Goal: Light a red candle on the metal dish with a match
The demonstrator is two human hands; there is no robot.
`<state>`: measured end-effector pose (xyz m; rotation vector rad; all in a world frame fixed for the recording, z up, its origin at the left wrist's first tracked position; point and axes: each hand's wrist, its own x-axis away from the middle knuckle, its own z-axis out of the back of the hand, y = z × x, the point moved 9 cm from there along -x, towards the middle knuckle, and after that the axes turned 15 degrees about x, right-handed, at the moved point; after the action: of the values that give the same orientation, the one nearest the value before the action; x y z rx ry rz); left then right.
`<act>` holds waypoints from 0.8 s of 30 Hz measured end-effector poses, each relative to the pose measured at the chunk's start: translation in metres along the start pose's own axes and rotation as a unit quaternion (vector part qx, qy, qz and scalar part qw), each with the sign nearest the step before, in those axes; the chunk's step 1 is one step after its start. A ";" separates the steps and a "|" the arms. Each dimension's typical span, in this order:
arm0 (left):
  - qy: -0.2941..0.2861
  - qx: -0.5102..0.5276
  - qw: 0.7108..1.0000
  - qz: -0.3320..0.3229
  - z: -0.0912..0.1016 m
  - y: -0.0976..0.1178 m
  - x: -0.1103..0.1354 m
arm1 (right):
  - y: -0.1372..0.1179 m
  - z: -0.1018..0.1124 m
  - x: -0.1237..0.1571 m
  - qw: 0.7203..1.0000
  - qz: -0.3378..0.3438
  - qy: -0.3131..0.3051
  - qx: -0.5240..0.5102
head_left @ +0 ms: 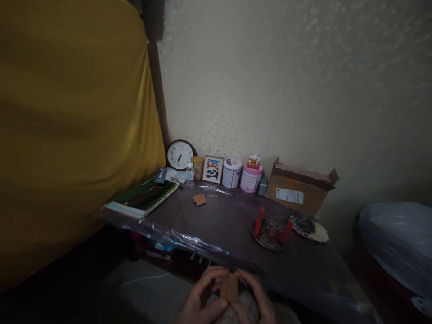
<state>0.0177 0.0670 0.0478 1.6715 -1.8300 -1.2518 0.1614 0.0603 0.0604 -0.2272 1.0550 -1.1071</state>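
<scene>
Between my two hands, just in front of the table's near edge, is a small brown matchbox-like box (pixel 229 288). My left hand (pixel 206 297) grips its left side with thumb and fingers. From the right, my right hand (pixel 254 297) closes on the same box. Beyond them stands a metal plate (pixel 268 246) holding dark bits and two red candles, one upright candle (pixel 259 220) and one leaning candle (pixel 287 231). Beside the plate lies a pile of matchsticks (pixel 312 228), many with dark heads. Farther left on the table rest flat brown pieces (pixel 199 200) with dark dots.
The table (pixel 222 220) has a clear plastic cover. Along the wall stand a clock (pixel 181 155), a framed panda picture (pixel 213 169), a white tin (pixel 231 173), a pink tin (pixel 251 178) and a cardboard box (pixel 297 186). Books (pixel 143 198) lie left, by a yellow curtain (pixel 74 112).
</scene>
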 end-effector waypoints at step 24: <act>0.036 0.033 0.999 0.017 -0.006 0.007 0.009 | -0.001 0.019 -0.003 0.995 -0.042 -0.021 -0.089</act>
<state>0.0154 0.0555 0.0536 1.6889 -1.8687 -1.1147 0.1755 0.0562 0.0728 -0.4390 1.1165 -1.0786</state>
